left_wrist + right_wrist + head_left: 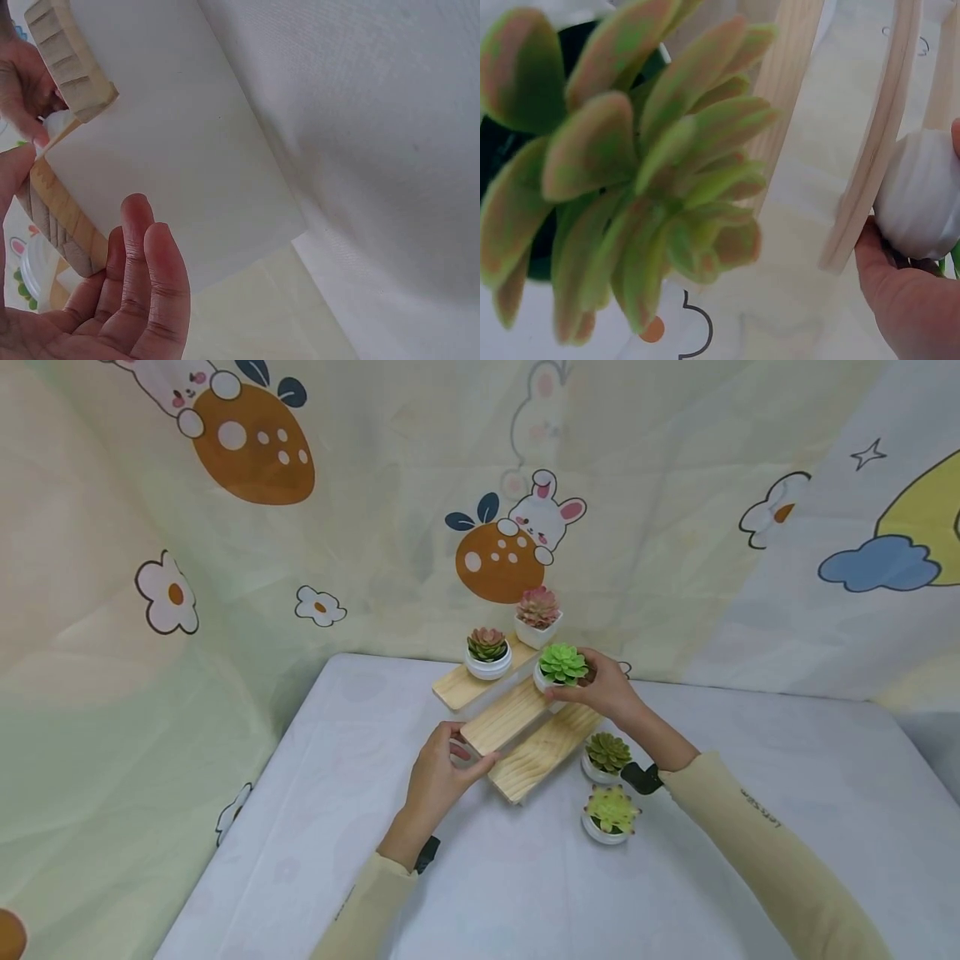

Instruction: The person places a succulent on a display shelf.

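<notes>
A tiered stand (504, 718) with pale wooden boards and white sides stands at the back of the table. My left hand (438, 777) grips the left end of its middle board (67, 214), thumb above and fingers beneath. At the right end of that board, my right hand (611, 692) holds a bright green potted succulent (562, 663) by its white pot (919, 196). Whether the pot fully rests on the board I cannot tell. A red-green succulent (487, 645) and a pink succulent (537, 608), both in white pots, sit on the rear board.
Two more potted succulents, a dark green one (608, 752) and a yellow-green one (612, 810), stand on the white-covered table (300, 827) right of the stand, near my right forearm. A printed cloth (390, 527) hangs behind the table.
</notes>
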A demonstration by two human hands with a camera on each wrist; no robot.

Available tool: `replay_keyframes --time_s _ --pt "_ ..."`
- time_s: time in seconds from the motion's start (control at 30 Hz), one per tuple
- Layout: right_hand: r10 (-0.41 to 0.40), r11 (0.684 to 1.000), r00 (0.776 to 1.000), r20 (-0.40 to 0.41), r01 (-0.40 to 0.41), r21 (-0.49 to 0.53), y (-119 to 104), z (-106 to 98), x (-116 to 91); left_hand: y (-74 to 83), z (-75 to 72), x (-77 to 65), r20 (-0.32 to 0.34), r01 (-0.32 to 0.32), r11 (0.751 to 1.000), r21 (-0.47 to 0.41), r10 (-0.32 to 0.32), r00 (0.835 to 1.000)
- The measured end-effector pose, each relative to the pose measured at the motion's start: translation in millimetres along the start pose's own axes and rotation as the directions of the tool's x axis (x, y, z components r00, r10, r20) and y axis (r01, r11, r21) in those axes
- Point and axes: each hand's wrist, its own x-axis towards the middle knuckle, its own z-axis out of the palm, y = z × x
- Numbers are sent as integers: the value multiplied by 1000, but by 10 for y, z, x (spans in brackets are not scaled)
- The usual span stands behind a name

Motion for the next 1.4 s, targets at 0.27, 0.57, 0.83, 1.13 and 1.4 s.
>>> replay_keyframes --time_s 0.27,0.57,0.83,1.13,1.4 --pt "-2 1000 1000 29 3 -8 4 9 22 12 -4 5 6 14 1000 -5 -14 1000" --pt "20 999 997 68 -22 40 -24 4 -11 17 -6 1 11 14 1000 -14 -13 1000" --pt "43 999 997 63 -42 -12 -32 8 -36 15 -1 3 11 4 1000 -12 -4 1000" --pt "38 999 997 70 -39 10 -31 -36 -120 10 6 3 8 -7 1000 -13 7 1000" --pt "44 998 995 87 -47 29 6 -150 -269 6 2 4 12 5 1000 -6 -5 1000"
